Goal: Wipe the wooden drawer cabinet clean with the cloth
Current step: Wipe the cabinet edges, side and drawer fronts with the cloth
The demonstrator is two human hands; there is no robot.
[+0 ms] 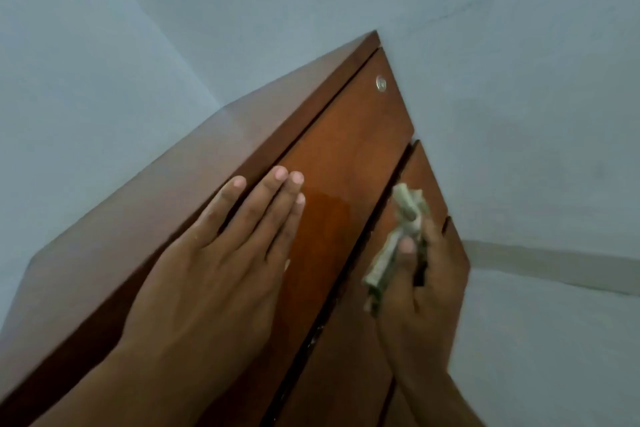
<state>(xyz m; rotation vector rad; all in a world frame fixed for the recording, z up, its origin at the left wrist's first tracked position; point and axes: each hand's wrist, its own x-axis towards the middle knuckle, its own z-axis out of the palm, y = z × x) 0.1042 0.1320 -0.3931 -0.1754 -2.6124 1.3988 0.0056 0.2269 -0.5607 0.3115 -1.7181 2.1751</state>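
The reddish-brown wooden drawer cabinet [346, 135] fills the middle of the head view, seen from above at a steep angle. My left hand [221, 263] lies flat with fingers spread across the cabinet's top edge and the top drawer front. A damp patch [322, 215] shines on that drawer front just right of my fingertips. My right hand [419, 284] grips a crumpled pale green cloth [401, 229] and presses it against the second drawer front, near the gap between the drawers.
A round metal lock [381, 83] sits near the far end of the top drawer front. Pale blue walls [519, 80] stand behind and to the left of the cabinet. A light floor [554, 340] lies to the right, below a skirting strip [554, 267].
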